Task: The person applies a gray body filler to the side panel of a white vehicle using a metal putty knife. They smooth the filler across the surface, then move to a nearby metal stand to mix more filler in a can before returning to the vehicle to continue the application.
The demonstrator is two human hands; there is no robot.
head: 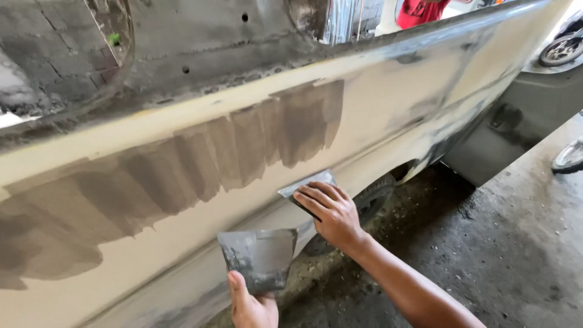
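Observation:
My right hand (331,214) presses a thin flat spreader blade (306,184) against the lower side of a cream car body panel (388,103). My left hand (250,307) holds a second, square metal plate (260,258) smeared with grey filler, just below and left of the right hand. A wide band of wet grey filler (200,161) runs in vertical strokes across the panel, from the far left up to a spot above the spreader.
A tyre (371,197) sits in the wheel arch just right of my right hand. Rough concrete floor (486,255) lies to the right. Motorbike wheels (562,50) stand at the far right, and a person in red (419,12) is behind the car.

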